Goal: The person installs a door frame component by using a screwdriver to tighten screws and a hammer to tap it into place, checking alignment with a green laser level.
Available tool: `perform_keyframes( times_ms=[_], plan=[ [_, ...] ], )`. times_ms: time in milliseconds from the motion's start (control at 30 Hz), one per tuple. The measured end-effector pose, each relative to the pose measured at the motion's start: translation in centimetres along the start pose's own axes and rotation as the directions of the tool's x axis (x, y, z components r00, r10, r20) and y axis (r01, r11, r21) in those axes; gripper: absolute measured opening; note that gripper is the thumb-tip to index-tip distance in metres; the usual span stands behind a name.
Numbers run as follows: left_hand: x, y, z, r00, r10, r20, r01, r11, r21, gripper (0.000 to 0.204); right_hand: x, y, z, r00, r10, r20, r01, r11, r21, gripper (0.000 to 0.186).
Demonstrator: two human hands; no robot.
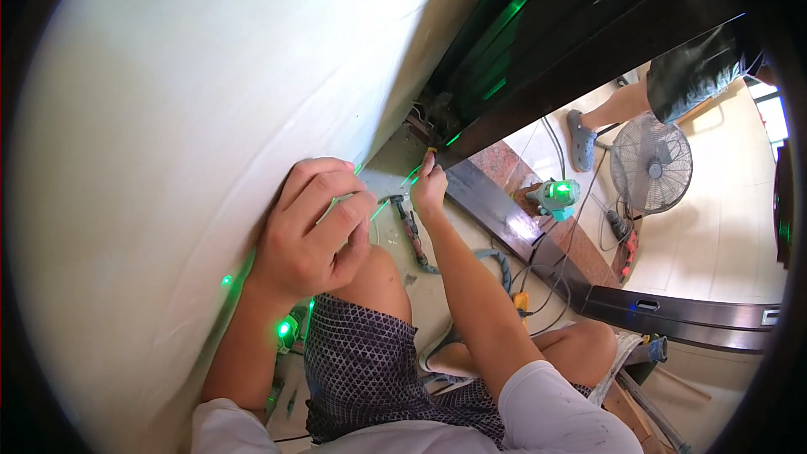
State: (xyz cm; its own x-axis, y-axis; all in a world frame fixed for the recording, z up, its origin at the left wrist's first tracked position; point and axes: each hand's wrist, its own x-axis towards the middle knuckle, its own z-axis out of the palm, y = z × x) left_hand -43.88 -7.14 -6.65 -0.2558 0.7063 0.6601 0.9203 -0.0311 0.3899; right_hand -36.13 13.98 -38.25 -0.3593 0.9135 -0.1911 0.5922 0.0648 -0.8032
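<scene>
In the head view, the person's left hand [311,235] was raised beside the white wall [210,118], its fingers curled in; whether they gripped anything could not be told. The right hand [429,191] reached forward, its fingers clamped on the yellowish handle of a tool [432,152]. That tool was at the lower end of a dark panel [572,55], near the foot of the wall; its far end was too dim to make out.

A hose [496,256] lay on the floor below the right hand. A dark plank [521,223] ran past the right forearm, and beyond it stood a green-lit device [559,195] and a round fan [651,164]. Near the fan was another person's leg in a grey clog [581,141]. A second green light [284,329] glowed beside the left forearm.
</scene>
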Motion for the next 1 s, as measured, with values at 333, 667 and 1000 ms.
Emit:
perform_keyframes(
  times_ms=[333,667,1000],
  plan=[
    [-2.3,-4.5,16.0,0.525,-0.694,0.493,0.851,0.424,-0.310,0.025,0.7,-2.0,-2.7,0.989,0.015,0.147,-0.021,0.999,0.038,0.073],
    [-2.0,-19.0,29.1,0.144,-0.686,0.714,0.986,0.161,-0.044,0.027,2.6,-2.9,1.8,0.880,-0.029,0.475,0.157,0.960,-0.231,0.031],
    [-2.7,-26.7,29.5,0.425,-0.612,0.667,0.742,0.657,0.130,0.044,2.2,-7.4,0.4,0.650,-0.354,0.672,0.655,0.709,-0.261,0.016]
  ],
)
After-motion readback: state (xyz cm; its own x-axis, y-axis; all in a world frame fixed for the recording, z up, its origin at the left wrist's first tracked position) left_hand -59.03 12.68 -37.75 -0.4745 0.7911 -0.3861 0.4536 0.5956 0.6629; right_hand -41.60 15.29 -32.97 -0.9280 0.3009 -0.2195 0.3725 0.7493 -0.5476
